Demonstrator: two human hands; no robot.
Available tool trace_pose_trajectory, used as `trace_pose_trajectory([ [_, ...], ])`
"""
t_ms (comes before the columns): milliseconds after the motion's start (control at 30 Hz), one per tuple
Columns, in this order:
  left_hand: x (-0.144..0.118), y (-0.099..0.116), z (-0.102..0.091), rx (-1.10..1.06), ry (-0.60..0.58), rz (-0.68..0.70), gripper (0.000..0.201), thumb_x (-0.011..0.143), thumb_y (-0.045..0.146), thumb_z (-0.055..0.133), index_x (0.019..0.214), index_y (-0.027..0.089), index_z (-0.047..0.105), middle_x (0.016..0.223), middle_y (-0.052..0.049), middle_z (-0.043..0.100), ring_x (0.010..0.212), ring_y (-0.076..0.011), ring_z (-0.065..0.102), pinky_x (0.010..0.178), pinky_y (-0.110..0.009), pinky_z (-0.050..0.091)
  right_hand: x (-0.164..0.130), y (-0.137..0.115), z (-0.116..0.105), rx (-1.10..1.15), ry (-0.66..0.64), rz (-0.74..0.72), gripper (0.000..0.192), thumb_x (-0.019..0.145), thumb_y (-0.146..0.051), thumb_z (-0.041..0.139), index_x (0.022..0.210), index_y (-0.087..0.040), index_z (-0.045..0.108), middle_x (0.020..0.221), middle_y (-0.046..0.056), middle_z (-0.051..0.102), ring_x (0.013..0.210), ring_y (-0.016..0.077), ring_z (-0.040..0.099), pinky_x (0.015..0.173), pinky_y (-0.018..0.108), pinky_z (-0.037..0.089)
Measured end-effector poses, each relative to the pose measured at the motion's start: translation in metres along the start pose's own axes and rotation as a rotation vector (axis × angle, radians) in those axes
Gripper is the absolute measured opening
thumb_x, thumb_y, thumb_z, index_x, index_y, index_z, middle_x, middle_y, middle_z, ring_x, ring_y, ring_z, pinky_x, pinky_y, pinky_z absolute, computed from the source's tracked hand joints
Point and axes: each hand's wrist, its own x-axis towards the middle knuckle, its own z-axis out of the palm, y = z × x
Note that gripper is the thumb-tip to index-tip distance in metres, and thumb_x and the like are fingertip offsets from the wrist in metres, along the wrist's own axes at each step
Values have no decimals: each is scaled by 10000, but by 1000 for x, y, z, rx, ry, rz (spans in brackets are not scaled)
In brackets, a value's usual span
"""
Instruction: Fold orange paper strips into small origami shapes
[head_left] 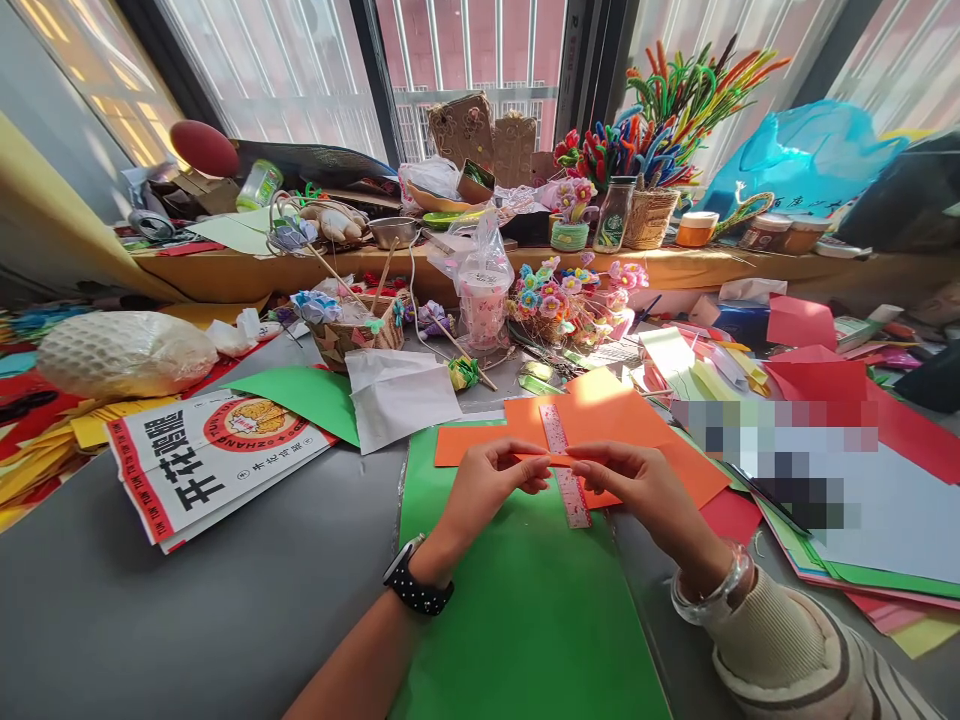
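Note:
My left hand (pixel 487 482) and my right hand (pixel 637 485) meet over a green paper sheet (pixel 517 610) and pinch a narrow orange paper strip (pixel 559 459) between their fingertips. Under the strip lies a pink ruler (pixel 564 468), running away from me over an orange paper sheet (pixel 622 425). A black watch is on my left wrist and a clear bangle on my right wrist.
A printed bag (pixel 199 455) and a white netted bundle (pixel 124 352) lie left. Baskets of paper flowers (pixel 566 295), a plastic cup (pixel 482 295) and a white paper bag (pixel 397 395) stand behind. Stacked coloured sheets (pixel 832 400) fill the right. A cluttered windowsill (pixel 675 265) holds pipe cleaners.

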Motion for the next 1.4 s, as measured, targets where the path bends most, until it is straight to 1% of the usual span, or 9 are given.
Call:
trace_pose_trajectory([
  [167, 1, -2, 0, -65, -27, -62, 220, 648, 316, 618, 720, 111, 585, 600, -19, 625, 552, -116, 597, 550, -211, 481, 0, 3, 3, -250, 49, -294, 188, 729, -312, 555, 851, -207, 652, 833, 49, 604, 760, 163, 575, 641, 255, 474],
  [333, 1, -3, 1, -56, -87, -66, 227, 670, 333, 593, 718, 113, 572, 633, -31, 628, 579, -120, 599, 577, -227, 485, -3, 6, 7, -398, 65, -478, 174, 753, -227, 539, 887, -201, 646, 760, 41, 599, 668, 139, 563, 580, 234, 449],
  [500, 1, -4, 1, 37, 18, 183, 324, 646, 271, 626, 937, 167, 529, 801, -31, 614, 752, -144, 594, 693, -265, 484, -4, 3, 2, -368, 172, -457, 147, 763, -239, 527, 832, -207, 654, 678, 22, 604, 589, 128, 551, 515, 224, 420],
  [600, 0, -6, 2, 95, 62, 336, 254, 664, 242, 610, 887, 179, 509, 839, -25, 586, 798, -148, 584, 738, -285, 480, -4, 1, 1, -333, 179, -435, 140, 753, -250, 540, 816, -201, 655, 678, 23, 605, 582, 129, 552, 511, 224, 422],
  [700, -1, -6, 2, 184, 72, 403, 131, 695, 248, 577, 780, 166, 520, 763, -10, 566, 739, -131, 580, 710, -269, 491, -4, 0, 2, -320, 162, -419, 141, 749, -249, 545, 813, -195, 658, 685, 27, 610, 598, 133, 555, 526, 228, 426],
  [833, -2, -6, 2, 287, 82, 433, 112, 702, 263, 568, 714, 152, 552, 701, -9, 574, 678, -118, 571, 674, -244, 494, -5, -2, 2, -314, 144, -397, 143, 752, -255, 540, 805, -197, 660, 687, 28, 614, 604, 134, 554, 530, 230, 422],
  [1067, -3, -5, 0, 255, 67, 434, 123, 692, 264, 582, 669, 144, 569, 683, -27, 602, 658, -130, 585, 648, -254, 502, -4, -1, 1, -315, 116, -390, 140, 763, -259, 523, 767, -186, 641, 686, 27, 602, 621, 138, 557, 556, 232, 430],
  [1267, -2, -5, 0, 240, 57, 368, 261, 676, 263, 601, 917, 168, 562, 793, -35, 631, 754, -148, 600, 723, -270, 492, -5, -1, 2, -352, 129, -418, 138, 776, -245, 502, 763, -180, 622, 669, 22, 589, 606, 135, 542, 538, 232, 418],
  [1400, -2, -5, 0, 235, 8, 314, 170, 684, 299, 585, 763, 154, 623, 764, -47, 647, 718, -163, 611, 688, -265, 496, -6, -1, 3, -374, 107, -430, 139, 785, -241, 491, 776, -186, 619, 686, 27, 594, 621, 139, 542, 550, 239, 417],
])
